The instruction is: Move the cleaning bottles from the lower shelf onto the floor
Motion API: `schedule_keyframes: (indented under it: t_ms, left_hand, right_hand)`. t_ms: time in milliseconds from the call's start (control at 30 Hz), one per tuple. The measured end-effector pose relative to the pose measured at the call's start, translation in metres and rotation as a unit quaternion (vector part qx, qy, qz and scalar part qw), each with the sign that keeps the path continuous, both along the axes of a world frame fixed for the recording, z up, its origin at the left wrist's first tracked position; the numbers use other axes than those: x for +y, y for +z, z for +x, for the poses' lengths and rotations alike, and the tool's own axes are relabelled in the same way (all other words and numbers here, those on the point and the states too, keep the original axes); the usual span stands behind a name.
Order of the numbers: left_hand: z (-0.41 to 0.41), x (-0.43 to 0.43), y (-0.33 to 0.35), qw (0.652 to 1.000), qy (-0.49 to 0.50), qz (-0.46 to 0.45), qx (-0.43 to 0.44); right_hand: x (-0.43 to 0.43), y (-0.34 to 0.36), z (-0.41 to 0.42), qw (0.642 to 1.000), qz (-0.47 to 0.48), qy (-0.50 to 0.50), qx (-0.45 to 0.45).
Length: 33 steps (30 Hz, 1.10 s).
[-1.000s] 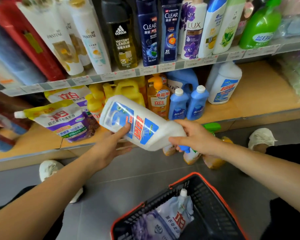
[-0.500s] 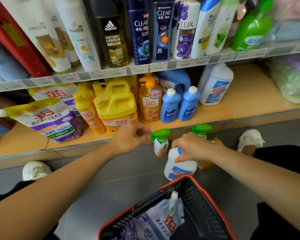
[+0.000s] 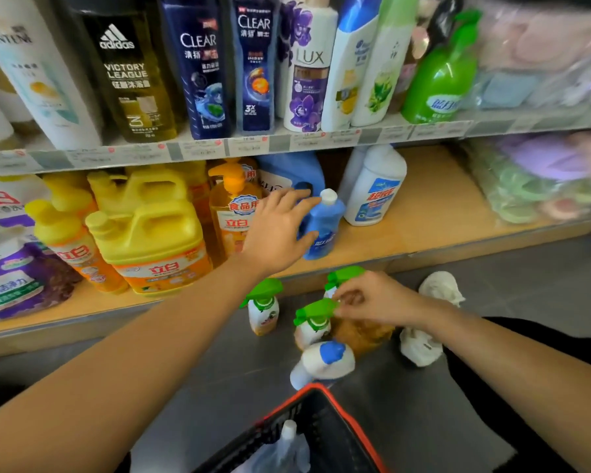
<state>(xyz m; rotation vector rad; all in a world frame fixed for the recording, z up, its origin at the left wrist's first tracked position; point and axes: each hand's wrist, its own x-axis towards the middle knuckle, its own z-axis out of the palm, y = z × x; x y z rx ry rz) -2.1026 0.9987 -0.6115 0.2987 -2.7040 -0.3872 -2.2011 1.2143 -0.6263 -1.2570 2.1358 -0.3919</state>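
Fingers spread wide, the left hand (image 3: pixel 280 230) reaches into the lower shelf (image 3: pixel 440 206), its thumb in front of a small blue bottle (image 3: pixel 325 227) with a white cap, which stands upright just right of the palm; whether skin meets plastic I cannot tell. Just beyond the fingertips sits a big blue detergent jug (image 3: pixel 287 169). Right of the hand, past the blue bottle, stands a white shelf bottle (image 3: pixel 376 189), and to its left an orange pump bottle (image 3: pixel 232 213) and a yellow jug (image 3: pixel 144 230). The right hand (image 3: pixel 372 298) hangs low over the floor (image 3: pixel 492 387), fingers loosely curled, their tips at the green trigger of a spray bottle (image 3: pixel 316 315); whether they pinch it I cannot tell. A second spray bottle (image 3: pixel 263 308) stands left of this hand, and a third spray bottle (image 3: pixel 342 276) just behind its fingertips. Below the hand, a white blue-capped bottle (image 3: pixel 321 365) stands on the floor by a red-rimmed basket (image 3: pixel 352 435).
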Motion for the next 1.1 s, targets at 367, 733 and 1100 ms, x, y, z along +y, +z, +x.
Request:
schedule_keyframes:
  t_ms: [367, 733, 1100]
  left_hand:
    - [-0.045, -0.008, -0.034, 0.992, 0.031, -0.108, 0.061]
    - [-0.054, -0.012, -0.040, 0.986, 0.082, -0.103, 0.098]
    - [-0.033, -0.011, -0.020, 1.000, 0.002, -0.007, -0.003]
  right_hand:
    - [-0.051, 0.016, -0.179, 0.897, -0.223, -0.382, -0.017]
    - [-0.062, -0.010, -0.202, 0.894, -0.196, -0.375, 0.147]
    - [-0.022, 0.024, -0.131, 0.935, -0.252, -0.240, 0.064]
